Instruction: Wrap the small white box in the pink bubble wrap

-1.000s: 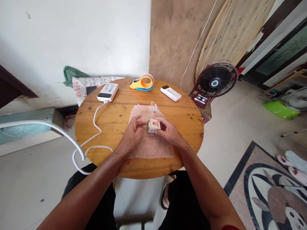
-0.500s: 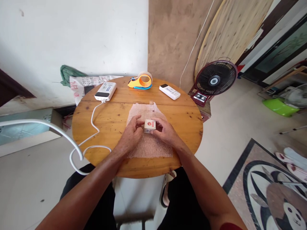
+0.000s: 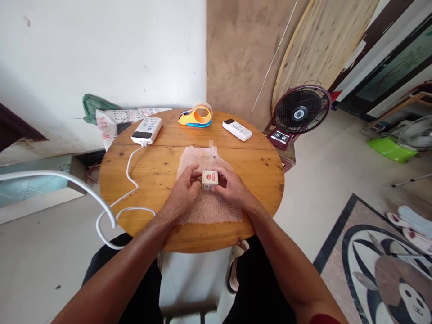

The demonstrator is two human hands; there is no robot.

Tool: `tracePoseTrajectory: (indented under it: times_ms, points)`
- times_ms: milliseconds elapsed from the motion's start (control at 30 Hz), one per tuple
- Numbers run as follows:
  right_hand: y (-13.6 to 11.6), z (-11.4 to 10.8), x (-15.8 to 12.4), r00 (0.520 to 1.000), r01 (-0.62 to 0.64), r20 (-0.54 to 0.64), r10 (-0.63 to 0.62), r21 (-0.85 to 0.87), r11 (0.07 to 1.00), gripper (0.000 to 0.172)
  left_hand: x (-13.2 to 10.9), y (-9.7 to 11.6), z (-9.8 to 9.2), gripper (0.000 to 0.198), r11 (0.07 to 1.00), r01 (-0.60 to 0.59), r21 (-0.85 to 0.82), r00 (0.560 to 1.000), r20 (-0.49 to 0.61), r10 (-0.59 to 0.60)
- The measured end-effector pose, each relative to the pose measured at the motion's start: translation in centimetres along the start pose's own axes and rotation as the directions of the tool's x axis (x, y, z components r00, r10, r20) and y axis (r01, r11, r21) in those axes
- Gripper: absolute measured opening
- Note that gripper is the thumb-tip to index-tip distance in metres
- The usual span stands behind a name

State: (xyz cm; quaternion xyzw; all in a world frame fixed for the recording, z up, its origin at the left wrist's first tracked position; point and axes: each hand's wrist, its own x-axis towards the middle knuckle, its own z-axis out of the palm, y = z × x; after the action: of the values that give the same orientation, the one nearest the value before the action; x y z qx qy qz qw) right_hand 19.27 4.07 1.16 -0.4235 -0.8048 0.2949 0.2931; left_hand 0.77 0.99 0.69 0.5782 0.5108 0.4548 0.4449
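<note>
A small cream box with a red label sits between both my hands, over a sheet of pink bubble wrap spread on the round wooden table. My left hand grips the box's left side with curled fingers. My right hand grips its right side the same way. The box's top face points up at the camera.
At the table's far edge lie a white power bank with a white cable, an orange tape dispenser and a white remote. A dark red fan stands on the floor to the right. A printed sack leans behind the table.
The box has been turned from a tilt so its labelled top faces up, and both hands have drawn closer round it.
</note>
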Motion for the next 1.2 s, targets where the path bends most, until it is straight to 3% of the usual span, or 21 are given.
tracePoseTrajectory:
  times_ms: [667,933,1000,1100,1200]
  points:
    - [-0.1,0.2,-0.3,1.000,0.016,-0.006,-0.016,-0.045,0.999,0.046,-0.1,0.1,0.0,0.056,1.000,0.020,0.011,1.000,0.006,-0.020]
    - [-0.5,-0.4,-0.7,1.000,-0.011,-0.001,0.011,-0.023,1.000,0.064,-0.2,0.0,0.2,0.056,1.000,0.016,0.000,1.000,-0.020,-0.016]
    - [-0.5,-0.8,-0.9,0.998,-0.036,-0.046,0.035,-0.025,0.999,0.056,-0.2,0.0,0.2,0.055,1.000,0.017,0.012,0.999,-0.051,-0.017]
    - [-0.7,-1.7,-1.4,0.991,-0.074,-0.122,0.063,-0.087,0.993,0.029,-0.3,0.0,0.1,0.055,0.998,0.016,0.068,0.995,-0.103,-0.009]
    - [-1.3,-2.5,-2.1,0.995,-0.029,-0.097,0.017,-0.127,0.991,0.007,-0.4,0.1,0.1,0.054,0.994,0.001,0.113,0.991,-0.135,0.015]
